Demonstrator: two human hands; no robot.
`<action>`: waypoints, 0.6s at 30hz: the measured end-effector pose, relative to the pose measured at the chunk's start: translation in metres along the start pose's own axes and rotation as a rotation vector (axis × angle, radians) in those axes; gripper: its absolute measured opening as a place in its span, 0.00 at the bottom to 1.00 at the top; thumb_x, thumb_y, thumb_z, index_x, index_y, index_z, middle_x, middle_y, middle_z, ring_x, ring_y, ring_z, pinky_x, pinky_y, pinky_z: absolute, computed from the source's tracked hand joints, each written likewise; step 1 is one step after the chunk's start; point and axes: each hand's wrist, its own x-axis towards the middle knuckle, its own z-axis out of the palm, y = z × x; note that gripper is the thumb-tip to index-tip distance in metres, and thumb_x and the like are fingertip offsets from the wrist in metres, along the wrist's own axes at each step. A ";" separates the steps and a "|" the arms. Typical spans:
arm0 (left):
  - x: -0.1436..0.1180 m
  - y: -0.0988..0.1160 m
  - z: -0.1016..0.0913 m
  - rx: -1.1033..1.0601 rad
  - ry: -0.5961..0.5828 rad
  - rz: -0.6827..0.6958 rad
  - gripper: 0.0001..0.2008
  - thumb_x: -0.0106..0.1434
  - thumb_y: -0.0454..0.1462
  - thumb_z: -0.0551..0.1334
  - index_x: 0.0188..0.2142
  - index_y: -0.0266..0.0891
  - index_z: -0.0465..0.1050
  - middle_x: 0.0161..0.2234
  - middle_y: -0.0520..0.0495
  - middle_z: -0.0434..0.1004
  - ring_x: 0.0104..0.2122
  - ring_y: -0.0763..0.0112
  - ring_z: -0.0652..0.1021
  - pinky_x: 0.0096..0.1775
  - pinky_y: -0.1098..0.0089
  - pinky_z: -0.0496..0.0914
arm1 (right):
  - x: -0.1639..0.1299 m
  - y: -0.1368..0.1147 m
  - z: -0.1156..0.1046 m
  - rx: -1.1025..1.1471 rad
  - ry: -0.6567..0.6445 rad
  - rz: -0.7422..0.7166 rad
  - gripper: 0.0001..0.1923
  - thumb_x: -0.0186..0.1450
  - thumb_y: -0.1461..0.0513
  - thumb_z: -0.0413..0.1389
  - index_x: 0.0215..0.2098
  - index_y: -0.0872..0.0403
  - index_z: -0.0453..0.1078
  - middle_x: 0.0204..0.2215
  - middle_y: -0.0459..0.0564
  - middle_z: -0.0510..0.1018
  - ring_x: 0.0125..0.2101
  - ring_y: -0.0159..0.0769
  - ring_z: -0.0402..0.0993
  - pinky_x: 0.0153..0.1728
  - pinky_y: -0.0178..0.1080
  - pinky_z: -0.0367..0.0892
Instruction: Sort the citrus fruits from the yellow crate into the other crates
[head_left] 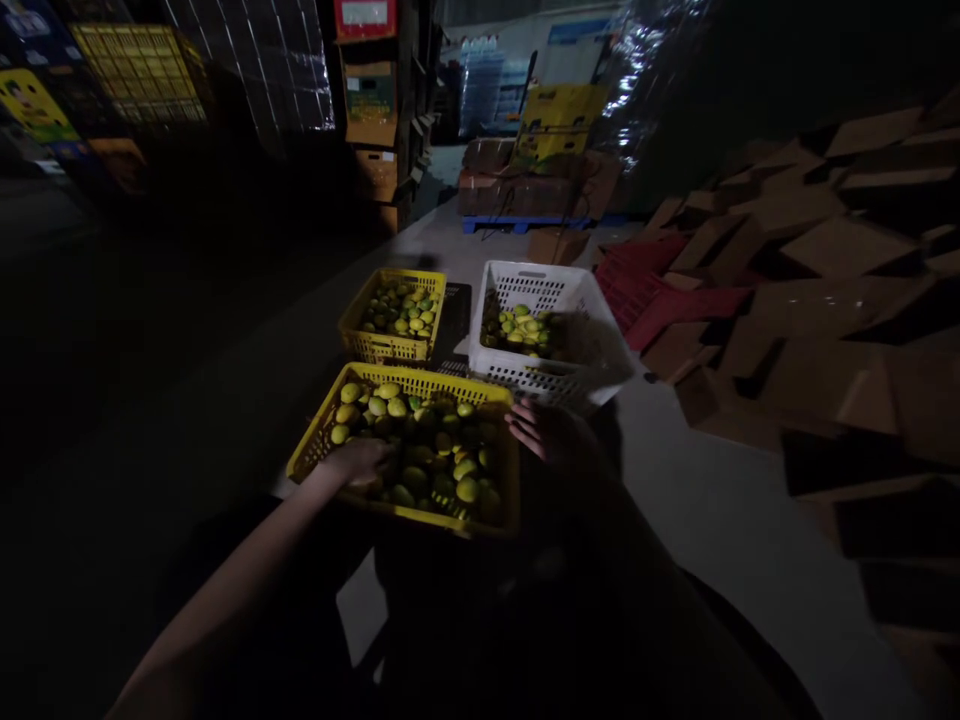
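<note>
Now the left hand [358,462] digs among fruit [420,450] at the near yellow crate's [330,425] left edge, grip unclear. The right hand [551,432] hovers open and empty by its right corner. Sorting seems underway; the next pick needs a firm hold.

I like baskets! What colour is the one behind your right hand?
White basket, seen in the head view, beyond the right hand.

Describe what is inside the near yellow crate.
The near yellow crate holds green-yellow fruits; the left hand rests among them. Lower layers and the crate's bottom are covered.
</note>
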 end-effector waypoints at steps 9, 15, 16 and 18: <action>0.000 0.002 -0.014 0.162 -0.086 -0.192 0.11 0.62 0.38 0.60 0.41 0.37 0.76 0.42 0.36 0.80 0.45 0.51 0.79 0.45 0.63 0.69 | -0.016 0.109 0.065 -0.360 -0.382 -0.090 0.04 0.50 0.62 0.61 0.26 0.52 0.72 0.23 0.46 0.76 0.30 0.39 0.73 0.34 0.39 0.68; -0.014 0.005 -0.022 0.123 -0.051 -0.196 0.15 0.65 0.42 0.58 0.47 0.39 0.74 0.49 0.35 0.77 0.49 0.50 0.77 0.48 0.61 0.69 | -0.025 0.142 0.086 -0.807 -0.487 -0.100 0.19 0.47 0.69 0.62 0.38 0.56 0.72 0.46 0.61 0.75 0.45 0.50 0.71 0.45 0.43 0.62; -0.016 0.004 -0.023 0.115 -0.049 -0.208 0.14 0.65 0.41 0.58 0.47 0.39 0.74 0.48 0.35 0.77 0.49 0.50 0.77 0.48 0.61 0.69 | -0.024 0.144 0.087 -0.858 -0.494 -0.103 0.19 0.48 0.69 0.61 0.40 0.56 0.71 0.47 0.64 0.74 0.47 0.52 0.71 0.45 0.44 0.61; -0.019 0.001 -0.026 0.100 -0.050 -0.231 0.14 0.64 0.40 0.59 0.46 0.37 0.75 0.47 0.34 0.78 0.48 0.49 0.77 0.47 0.60 0.69 | -0.020 0.146 0.088 -0.930 -0.502 -0.102 0.20 0.51 0.70 0.59 0.43 0.57 0.70 0.46 0.65 0.74 0.47 0.53 0.71 0.44 0.45 0.61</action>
